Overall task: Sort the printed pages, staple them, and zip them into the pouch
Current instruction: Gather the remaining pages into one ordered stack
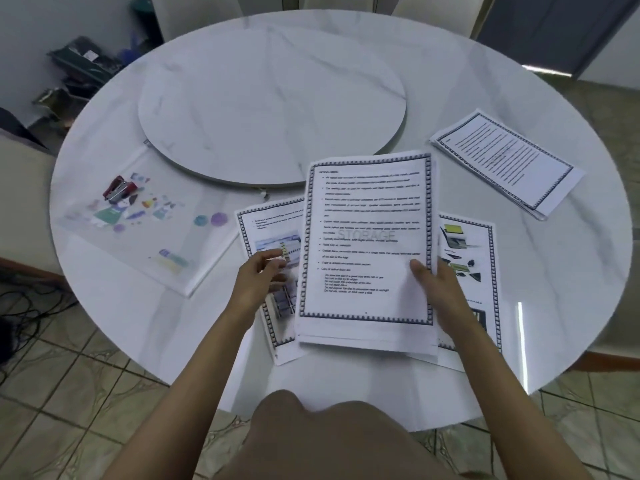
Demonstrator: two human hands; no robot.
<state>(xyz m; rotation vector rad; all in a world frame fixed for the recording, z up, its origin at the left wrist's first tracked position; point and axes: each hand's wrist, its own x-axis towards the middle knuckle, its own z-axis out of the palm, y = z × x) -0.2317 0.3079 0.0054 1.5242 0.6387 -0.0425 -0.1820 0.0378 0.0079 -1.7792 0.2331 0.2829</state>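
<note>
- Forearms (194, 368) reach forward from the bottom edge over the near rim of the round marble counter (138, 323).
- Held stack (367, 244): bordered text pages, long axis running away from the person, top edge far, raised and tilted above the counter at centre.
- Right hand (440, 292): grip closed on the stack's lower right edge, thumb on the front face, fingers behind.
- Left hand (258, 275): fingers half curled over the left sheet (270, 230). Blur hides whether the grip has hold of it.
- Left sheet and right sheet (467, 258) lie flat under the held stack, one on each side, both lengthwise to the person.
- Far stack (505, 161) lies flat at the right, turned diagonally.
- Clear pouch (138, 230) lies flat at the left, with the red stapler (119, 190) resting on its far end.
- Turntable (270, 109) sits beyond, at the counter's middle.
</note>
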